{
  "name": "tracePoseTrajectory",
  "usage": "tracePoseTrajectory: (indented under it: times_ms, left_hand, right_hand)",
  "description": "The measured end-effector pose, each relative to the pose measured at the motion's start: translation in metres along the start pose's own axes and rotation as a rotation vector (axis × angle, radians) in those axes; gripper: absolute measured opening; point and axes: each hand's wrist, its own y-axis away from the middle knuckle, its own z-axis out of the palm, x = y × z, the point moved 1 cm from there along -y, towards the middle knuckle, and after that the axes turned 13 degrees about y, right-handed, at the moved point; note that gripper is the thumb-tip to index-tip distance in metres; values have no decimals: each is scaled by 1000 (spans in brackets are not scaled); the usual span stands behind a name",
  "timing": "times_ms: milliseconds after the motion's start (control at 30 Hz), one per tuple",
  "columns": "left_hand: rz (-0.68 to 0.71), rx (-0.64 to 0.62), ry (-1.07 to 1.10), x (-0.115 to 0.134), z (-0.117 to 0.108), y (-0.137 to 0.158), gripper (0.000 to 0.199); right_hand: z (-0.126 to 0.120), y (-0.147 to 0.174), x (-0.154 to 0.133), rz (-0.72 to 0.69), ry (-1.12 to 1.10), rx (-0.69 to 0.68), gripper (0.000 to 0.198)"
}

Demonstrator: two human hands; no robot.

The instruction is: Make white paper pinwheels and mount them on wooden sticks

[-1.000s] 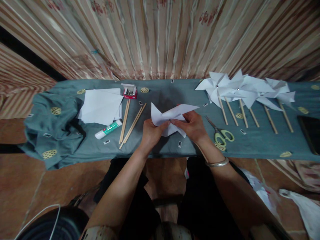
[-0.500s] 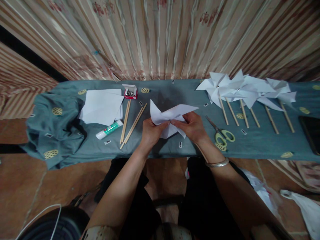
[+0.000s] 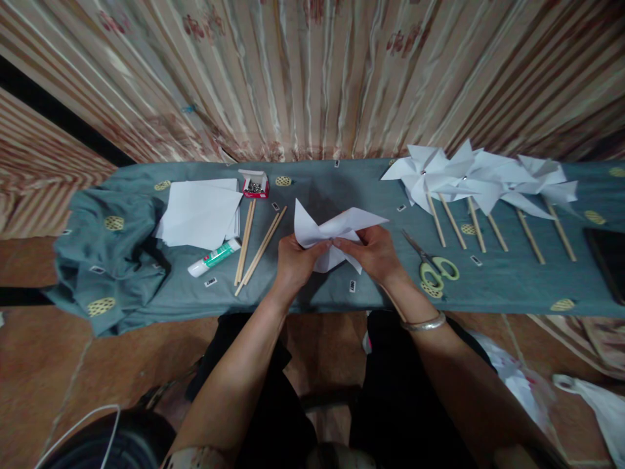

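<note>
Both hands slightly nearer the table's front edge than before, left hand [image 3: 294, 258] and right hand [image 3: 375, 253] pinching the paper pinwheel [image 3: 332, 236] closer at its centre

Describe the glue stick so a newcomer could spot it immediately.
On the teal cloth-covered table, look left of the hands, just below the stack of white paper. The glue stick lies there beside the wooden sticks: the only white tube with a green label.

Home craft corner: curtain [image 3: 312, 71] backdrop, cloth-covered bench [image 3: 342, 293], tiled floor [image 3: 39, 378].
</note>
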Motion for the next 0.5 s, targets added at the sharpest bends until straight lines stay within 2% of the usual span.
tracePoseTrajectory:
  times_ms: [500]
  left_hand:
    - [17,6,-50,0,-1,0,24]
  right_hand:
    - [4,0,0,50,-37,6,28]
